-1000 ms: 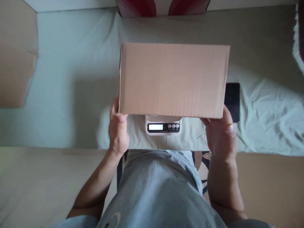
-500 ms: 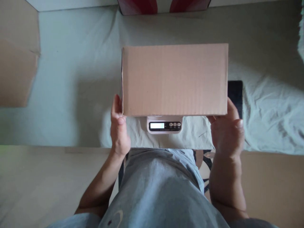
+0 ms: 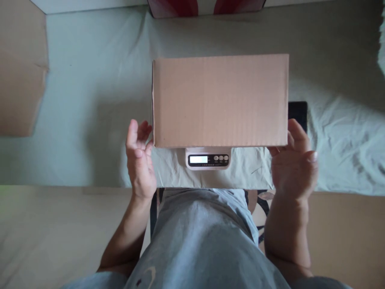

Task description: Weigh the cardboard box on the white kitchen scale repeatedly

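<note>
A brown cardboard box (image 3: 221,100) rests on a white digital scale (image 3: 208,165); only the scale's front, with its lit display and several round buttons, sticks out below the box. My left hand (image 3: 140,160) is open beside the box's left front corner, fingers apart and curved, palm turned toward it. At the right front corner, my right hand (image 3: 293,164) is open too, its fingers loosely spread. Some of its fingertips are hidden behind the box's edge, so I cannot tell whether they still touch it.
Pale green cloth (image 3: 75,80) covers the table. A dark flat object (image 3: 298,114) lies partly hidden right of the box. Brown cardboard (image 3: 21,76) stands at the far left, and a red and white box (image 3: 180,7) at the back edge.
Both hands have moved outward from the box's sides, the left one further left and the right one slightly right, their fingers loosening. The box has stayed on the scale.
</note>
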`<move>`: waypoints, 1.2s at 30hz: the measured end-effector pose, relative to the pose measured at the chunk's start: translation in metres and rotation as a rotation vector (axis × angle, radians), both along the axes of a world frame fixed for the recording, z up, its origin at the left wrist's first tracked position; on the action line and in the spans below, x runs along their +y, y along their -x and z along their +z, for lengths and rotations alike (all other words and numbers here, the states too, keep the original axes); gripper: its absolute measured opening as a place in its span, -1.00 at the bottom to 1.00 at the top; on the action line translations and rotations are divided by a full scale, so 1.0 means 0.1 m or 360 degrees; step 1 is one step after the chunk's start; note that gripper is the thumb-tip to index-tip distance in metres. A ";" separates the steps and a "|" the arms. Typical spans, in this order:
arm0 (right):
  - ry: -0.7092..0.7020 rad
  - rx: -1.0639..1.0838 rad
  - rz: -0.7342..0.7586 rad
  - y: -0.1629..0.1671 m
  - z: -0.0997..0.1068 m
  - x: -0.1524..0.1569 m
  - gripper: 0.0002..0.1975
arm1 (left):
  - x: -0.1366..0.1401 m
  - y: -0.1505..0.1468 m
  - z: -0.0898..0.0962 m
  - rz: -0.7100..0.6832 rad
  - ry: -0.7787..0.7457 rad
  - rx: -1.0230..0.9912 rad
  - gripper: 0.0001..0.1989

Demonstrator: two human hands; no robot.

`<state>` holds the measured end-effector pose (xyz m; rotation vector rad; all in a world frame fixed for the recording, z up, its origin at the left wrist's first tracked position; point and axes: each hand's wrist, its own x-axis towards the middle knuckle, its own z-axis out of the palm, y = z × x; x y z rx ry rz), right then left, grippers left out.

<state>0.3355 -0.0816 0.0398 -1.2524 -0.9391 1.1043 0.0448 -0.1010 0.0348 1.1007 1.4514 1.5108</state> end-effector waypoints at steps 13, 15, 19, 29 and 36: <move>-0.0218 -0.0023 0.0026 0.33 0.25 0.23 -0.59 | 0.20 -0.27 0.29 -0.0154 -0.0085 0.0043 -0.64; -0.0279 -0.0038 0.0013 0.34 0.35 0.39 -0.61 | 0.38 -0.26 0.35 -0.0121 -0.0102 0.0072 -0.54; -0.0341 -0.0020 0.0051 0.35 0.28 0.76 -0.63 | 0.81 -0.18 0.24 -0.0130 -0.0214 0.0079 -0.45; -0.0040 -0.0058 0.0116 0.31 -0.45 1.20 -0.42 | 1.32 -0.03 -0.58 -0.0163 -0.0029 0.0128 -0.36; -0.0021 0.0257 0.0023 0.24 -0.48 1.33 -0.35 | 1.43 0.01 -0.66 -0.0034 -0.0158 -0.0050 -0.31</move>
